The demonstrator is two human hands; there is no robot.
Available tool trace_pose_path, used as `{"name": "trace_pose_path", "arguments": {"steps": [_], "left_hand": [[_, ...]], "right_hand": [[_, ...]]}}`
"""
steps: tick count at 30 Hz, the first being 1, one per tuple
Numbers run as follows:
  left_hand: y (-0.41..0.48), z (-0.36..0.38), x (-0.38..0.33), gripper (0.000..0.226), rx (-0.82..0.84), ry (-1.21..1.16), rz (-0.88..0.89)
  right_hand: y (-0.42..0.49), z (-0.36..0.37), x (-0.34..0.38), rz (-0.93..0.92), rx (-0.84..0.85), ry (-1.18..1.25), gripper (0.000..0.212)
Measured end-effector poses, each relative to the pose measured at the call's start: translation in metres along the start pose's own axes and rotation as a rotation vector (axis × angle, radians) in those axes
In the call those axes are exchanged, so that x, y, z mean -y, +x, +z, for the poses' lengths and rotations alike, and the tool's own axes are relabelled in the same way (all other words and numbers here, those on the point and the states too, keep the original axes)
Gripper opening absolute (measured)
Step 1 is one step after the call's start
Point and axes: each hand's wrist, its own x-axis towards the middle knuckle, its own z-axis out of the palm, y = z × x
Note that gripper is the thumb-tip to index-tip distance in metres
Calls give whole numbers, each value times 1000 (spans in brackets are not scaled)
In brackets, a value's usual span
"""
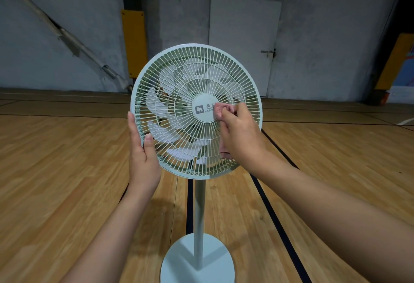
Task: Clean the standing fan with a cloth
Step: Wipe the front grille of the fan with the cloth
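A pale green standing fan point(179, 76) stands right in front of me, its round grille facing me, on a thin pole above a round base point(177, 258). My left hand point(142, 148) steadies the grille's left rim, fingers straight along the edge and thumb on the front wires. My right hand point(237, 134) grips a pink cloth point(219, 112) and presses it against the right side of the centre badge point(202, 109). A tail of the cloth hangs below my palm.
The wooden court floor point(67, 170) with black lines spreads all around the fan. A grey wall with a white door point(244, 43) and yellow padded posts point(134, 43) stands behind it.
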Motion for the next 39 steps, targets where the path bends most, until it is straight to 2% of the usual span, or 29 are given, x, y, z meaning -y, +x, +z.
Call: {"name": "trace_pose_path", "arguments": {"steps": [8,11,14,18,22,24,26,29,34,39], "left_hand": [[1,-4,0,64,39,-13,-1],[2,-3,-3,64,40,-15,-8],[2,-4,-1,64,22,-26,-17],[3,-5,1,64,37,-22,-16],[4,-4,3,64,45,-34,-13],[4,-4,3,64,47,-46,-6],[4,-3,3,64,45,-46,1],[3,-3,3,63,41,-33,10],[3,-4,4,63,31,-21,13],[3,-4,8,64,4,-14,17]], "right_hand": [[-8,-8,-9,-80,29,-102,30],[-17,-12,-25,-54,78,-86,32],[-30,-13,-45,45,125,-26,15],[-47,-16,-63,170,146,23,18],[-59,-18,-71,198,162,-11,29],[-63,-18,-74,207,169,-39,25],[-64,-17,-73,183,159,-49,19],[-57,-12,-71,153,124,-49,22],[-39,-6,-46,63,74,36,5],[-16,-5,-25,-8,74,-2,22]]}}
